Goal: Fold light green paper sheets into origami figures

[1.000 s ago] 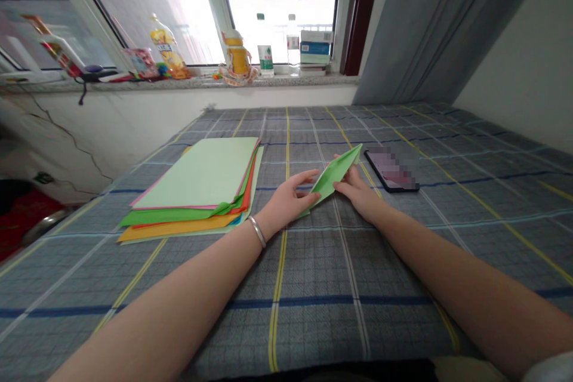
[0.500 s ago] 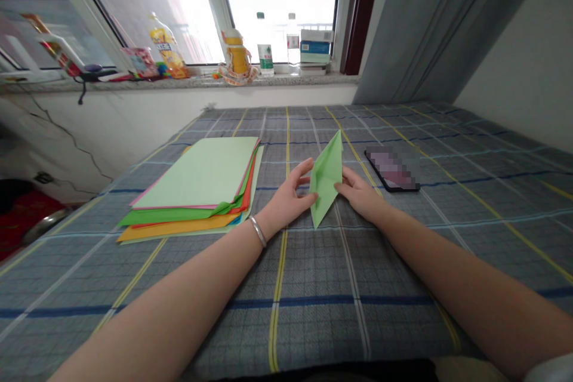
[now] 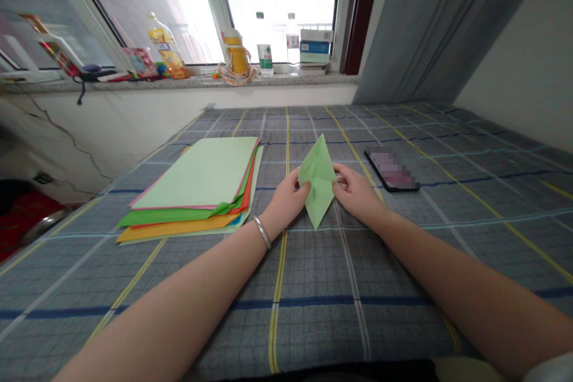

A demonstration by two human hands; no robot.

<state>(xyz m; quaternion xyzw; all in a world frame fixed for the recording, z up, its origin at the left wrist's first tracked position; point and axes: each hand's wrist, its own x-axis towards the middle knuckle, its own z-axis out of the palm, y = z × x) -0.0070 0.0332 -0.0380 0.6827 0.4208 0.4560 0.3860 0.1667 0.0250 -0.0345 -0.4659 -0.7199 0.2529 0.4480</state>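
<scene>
A light green folded paper (image 3: 317, 182), shaped like a tall diamond with creases down its middle, stands upright between my two hands. My left hand (image 3: 290, 196) pinches its left corner, thumb on the near face and fingers behind. At the opposite corner my right hand (image 3: 356, 192) grips it the same way, thumb in front. The fingertips behind the paper are hidden. A silver bangle (image 3: 262, 233) circles my left wrist.
Left of my hands lies a stack of coloured paper sheets (image 3: 201, 173), pale green on top. A phone (image 3: 391, 170) rests to the right on the checked cloth (image 3: 313, 274). Bottles, including a yellow one (image 3: 168, 48), and boxes (image 3: 316, 48) line the windowsill.
The folded paper has turned from a slant to face me squarely, its top tip moving left. My left fingers, spread before, have closed on its left corner.
</scene>
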